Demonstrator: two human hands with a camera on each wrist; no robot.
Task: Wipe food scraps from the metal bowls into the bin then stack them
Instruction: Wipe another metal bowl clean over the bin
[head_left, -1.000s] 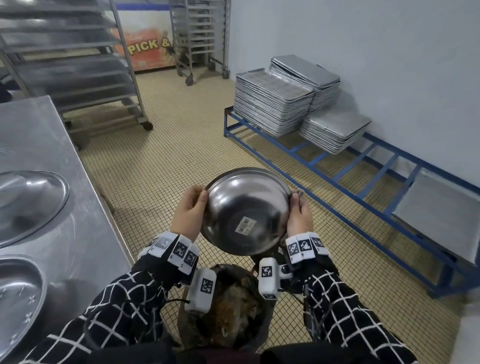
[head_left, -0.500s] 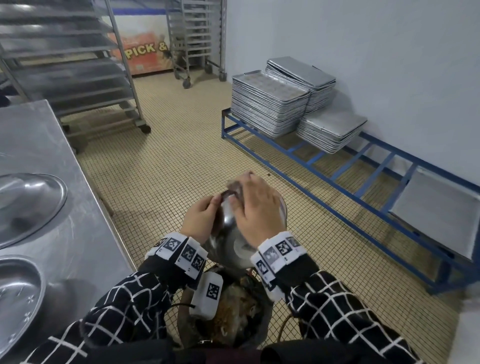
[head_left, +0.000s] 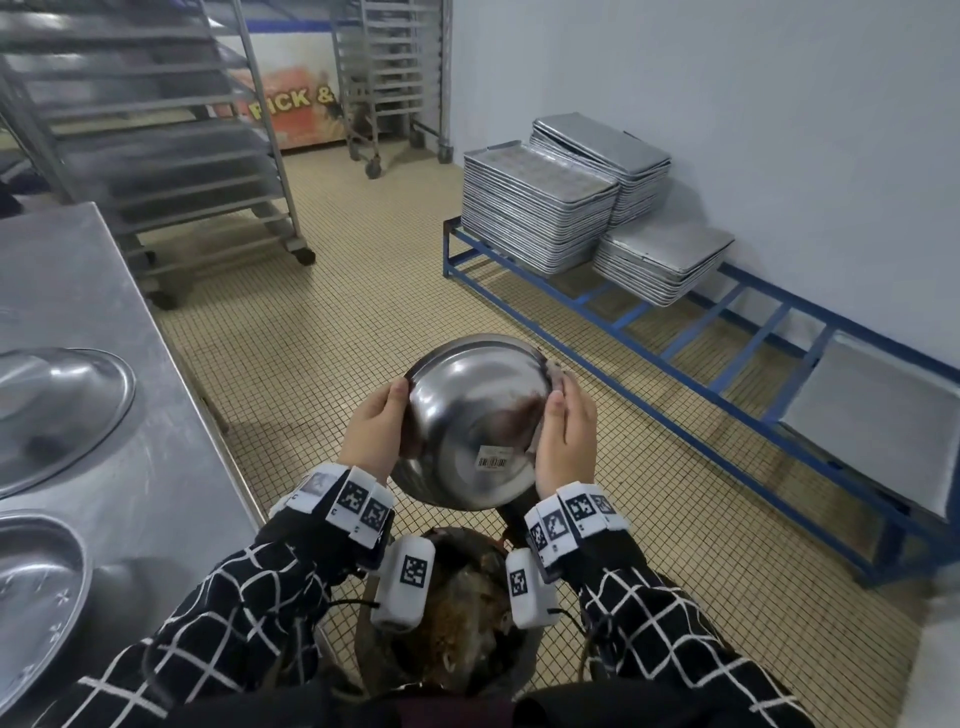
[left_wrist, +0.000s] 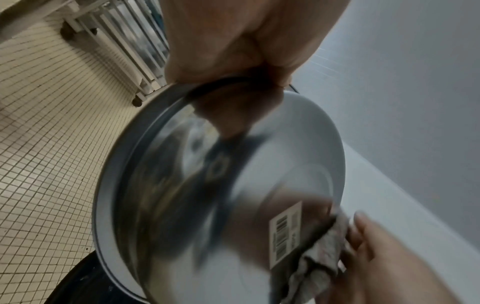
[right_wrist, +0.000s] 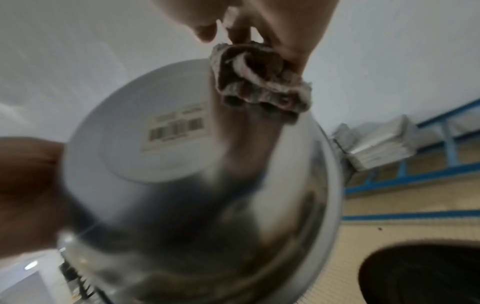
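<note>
My left hand (head_left: 375, 435) gripped the bowl's (head_left: 470, 423) rim, thumb curled over the edge, holding it tipped with its base toward me. My right hand (head_left: 567, 439) pinched a rag (right_wrist: 262, 81) against the opposite rim. The bin (head_left: 457, 623) sat directly beneath my wrists.

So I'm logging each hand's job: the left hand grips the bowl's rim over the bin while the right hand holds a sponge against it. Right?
Nearly. The left hand does grip the metal bowl by its rim over the bin, but the right hand holds a crumpled cloth, not a sponge; the right wrist view shows its folds.
</note>
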